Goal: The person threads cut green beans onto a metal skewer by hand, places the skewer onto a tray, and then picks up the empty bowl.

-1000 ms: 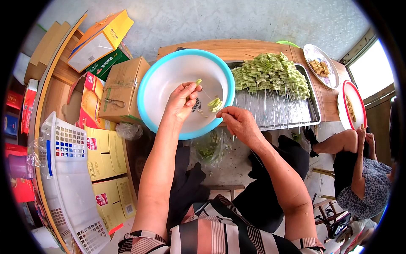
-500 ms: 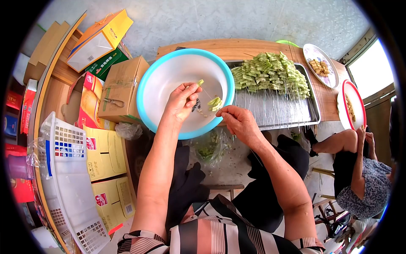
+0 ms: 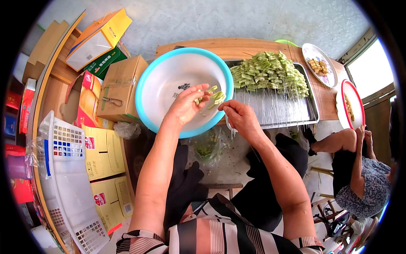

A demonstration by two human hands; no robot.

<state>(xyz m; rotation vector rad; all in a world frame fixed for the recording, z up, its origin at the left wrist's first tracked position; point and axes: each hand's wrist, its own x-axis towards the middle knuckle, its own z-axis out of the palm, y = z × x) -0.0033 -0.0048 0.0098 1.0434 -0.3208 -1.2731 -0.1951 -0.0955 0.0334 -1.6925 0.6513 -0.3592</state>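
Over the blue-rimmed bowl (image 3: 142, 72), my left hand (image 3: 188, 103) holds some green vegetable pieces, its fingers curled around them. More green pieces (image 3: 218, 97) hang between my two hands, close to my left fingertips. My right hand (image 3: 240, 118) is pinched at the bowl's right rim; what it grips is too thin to make out. A few small pale bits lie on the bowl's floor. Right of the bowl, a metal tray (image 3: 292, 114) carries a heap of green vegetable strips (image 3: 270, 74) with thin skewers or wires sticking out toward me.
Beyond the tray are a plate of brown pieces (image 3: 319, 67) and a red-rimmed bowl (image 3: 357, 103). Another person (image 3: 363, 186) sits at the right. Cardboard boxes (image 3: 122, 86) and a white plastic basket (image 3: 63, 178) stand at the left. A plastic bag (image 3: 209, 148) lies below the bowl.
The green pieces have moved up to my left hand, which has turned and opened somewhat around them. My right hand stays near the rim, slightly higher.
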